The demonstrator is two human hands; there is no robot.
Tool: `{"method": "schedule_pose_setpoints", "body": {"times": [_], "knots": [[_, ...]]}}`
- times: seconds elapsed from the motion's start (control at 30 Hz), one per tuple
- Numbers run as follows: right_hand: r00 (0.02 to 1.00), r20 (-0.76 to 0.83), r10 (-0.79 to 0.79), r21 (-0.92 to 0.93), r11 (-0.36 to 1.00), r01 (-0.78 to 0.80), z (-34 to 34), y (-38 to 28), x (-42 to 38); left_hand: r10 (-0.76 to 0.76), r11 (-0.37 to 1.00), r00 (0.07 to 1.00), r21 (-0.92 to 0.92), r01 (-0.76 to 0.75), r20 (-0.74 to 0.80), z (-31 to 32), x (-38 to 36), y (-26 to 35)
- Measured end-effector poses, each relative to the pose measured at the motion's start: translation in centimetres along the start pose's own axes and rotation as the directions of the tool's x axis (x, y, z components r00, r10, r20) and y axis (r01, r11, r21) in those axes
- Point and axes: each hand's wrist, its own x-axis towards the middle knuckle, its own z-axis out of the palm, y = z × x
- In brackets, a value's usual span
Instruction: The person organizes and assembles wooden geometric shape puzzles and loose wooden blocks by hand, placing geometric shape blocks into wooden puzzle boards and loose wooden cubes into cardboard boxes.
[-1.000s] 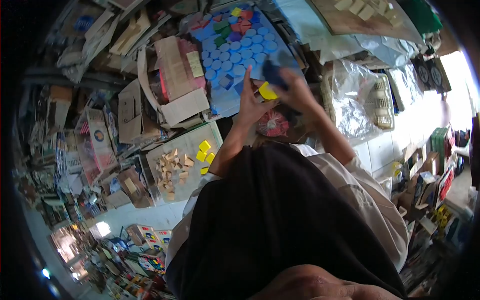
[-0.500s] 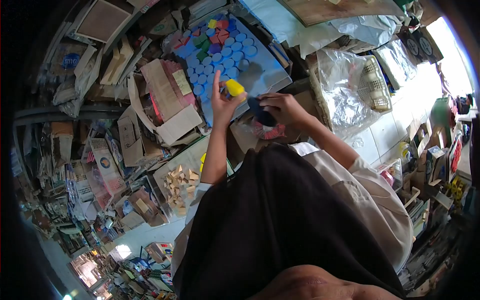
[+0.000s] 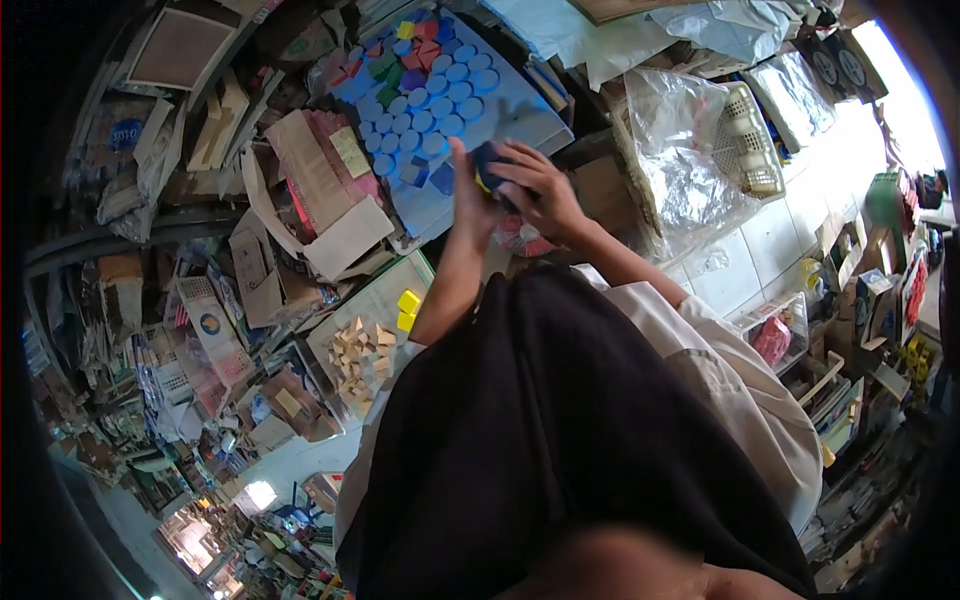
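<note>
My left hand point(image 3: 474, 200) is closed round a yellow block point(image 3: 484, 184), of which only a sliver shows. In my right hand point(image 3: 540, 190) is a dark blue cloth or pad point(image 3: 490, 165), pressed against the block, so both hands meet. They are over the near edge of a blue board point(image 3: 540, 125). On that board lie many light blue discs point(image 3: 440, 107), with red blocks point(image 3: 428, 52), green blocks point(image 3: 384, 68) and a few dark blue blocks point(image 3: 443, 179). Below my left forearm are two yellow blocks point(image 3: 407, 310) beside plain wooden blocks point(image 3: 360, 352).
An open cardboard box point(image 3: 350, 240) stands left of the board. To the right is a basket point(image 3: 755, 140) with clear plastic point(image 3: 670, 150). A reddish bundle in plastic point(image 3: 525, 238) lies just below my hands. Crowded shelves and boxes fill the left side.
My hands have come together, and the dark cloth now covers most of the yellow block. The view has shifted slightly, showing dark blue blocks on the board and the yellow blocks below more fully.
</note>
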Motion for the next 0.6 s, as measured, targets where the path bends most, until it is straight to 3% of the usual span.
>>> {"method": "schedule_pose_setpoints", "body": {"times": [0.03,0.07,0.1,0.13,0.2,0.23,0.27,0.3,0.33,0.37,0.4,0.47,0.53,0.6], "knots": [[0.992,-0.017,-0.124,-0.161,0.98,0.12,0.6,-0.5,1.1,0.096,0.992,0.995,0.079,-0.098,0.028,2.2,-0.8,-0.6],[0.969,-0.017,-0.248,-0.322,0.919,0.23,1.0,-0.4,2.1,0.096,0.992,0.995,0.083,-0.098,0.028,2.3,-0.8,-0.9],[0.977,-0.043,-0.21,-0.134,0.97,0.203,1.8,2.3,2.6,0.073,0.995,0.997,0.074,-0.072,-0.022,2.5,-0.8,-1.2],[0.966,-0.058,0.253,0.068,0.966,-0.249,2.1,3.4,2.7,0.048,0.997,0.996,0.063,-0.043,-0.073,2.6,-0.9,-1.3],[0.875,-0.208,0.437,0.148,0.898,-0.413,1.4,5.0,4.2,-0.069,0.996,0.981,0.045,0.079,-0.181,1.9,-1.9,-0.3],[0.877,-0.364,0.314,0.07,0.948,-0.31,0.7,5.0,4.8,-0.071,0.997,0.984,-0.047,0.064,-0.165,1.2,-1.6,-0.2],[0.851,-0.256,0.46,0.209,0.885,-0.415,0.1,2.4,4.8,-0.065,0.989,0.987,-0.14,0.044,-0.144,1.6,-1.4,0.4],[0.965,-0.202,0.165,0.053,0.986,-0.158,0.6,1.9,4.4,-0.011,0.998,0.99,-0.07,0.0,-0.144,1.9,-1.7,0.3],[0.985,-0.103,-0.136,-0.083,0.988,0.128,1.4,1.5,4.0,0.038,0.999,0.99,0.0,-0.038,-0.139,3.2,-2.4,0.5],[0.988,0.109,-0.112,-0.264,0.955,0.137,2.3,0.2,2.7,0.123,0.992,0.992,0.015,-0.124,0.033,2.8,-2.0,0.3],[0.986,0.089,-0.138,-0.419,0.893,0.163,3.0,-0.7,2.5,0.12,0.993,0.992,0.015,-0.12,0.034,2.5,-1.9,0.0],[1.0,0.026,-0.004,-0.356,0.934,0.013,4.3,1.7,3.3,0.113,0.992,0.994,-0.051,-0.113,-0.001,2.8,-2.1,-0.1],[0.989,0.02,0.148,-0.305,0.943,-0.135,4.5,3.1,4.9,0.123,0.992,0.989,0.004,-0.123,-0.076,2.6,-2.6,-0.4],[0.958,-0.178,0.223,-0.299,0.916,-0.269,3.8,3.6,6.5,0.156,0.986,0.982,-0.041,-0.161,-0.11,1.8,-2.2,-0.7]]}}
